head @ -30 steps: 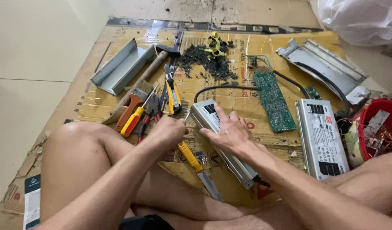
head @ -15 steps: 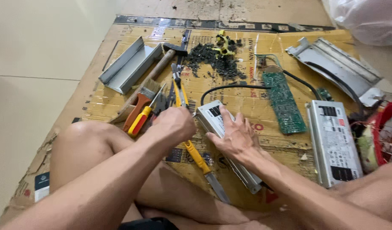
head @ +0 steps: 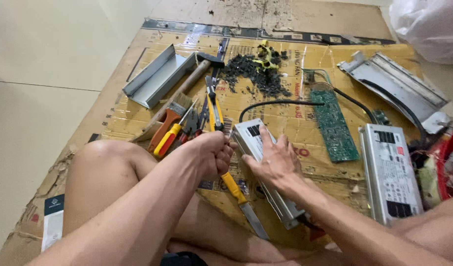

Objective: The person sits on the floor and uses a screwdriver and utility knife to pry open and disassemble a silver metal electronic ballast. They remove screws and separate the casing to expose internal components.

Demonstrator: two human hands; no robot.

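Note:
My left hand [head: 211, 155] is a closed fist at the near-left end of a long silver metal box [head: 251, 134]. It grips a small thin tool, which is mostly hidden by the fingers. My right hand [head: 273, 158] lies flat on top of the box with fingers spread, pressing it against the cardboard [head: 113, 118]. A yellow-handled blade [head: 234, 189] lies under my left hand beside the box. A black cable [head: 280, 103] runs from the box's far end.
On the cardboard lie a hammer [head: 206, 61], a brush [head: 170, 118], a yellow-red screwdriver [head: 166, 139], yellow pliers [head: 215, 106], a metal channel [head: 157, 76], black debris [head: 256, 74], a green circuit board [head: 334, 125], a second silver box [head: 389, 170] and a metal cover [head: 393, 86]. A red basket [head: 450, 162] stands at the right.
Both hands stay on the box. My left fist has shifted slightly closer to the box's end, and my right hand's fingers have spread further over the top.

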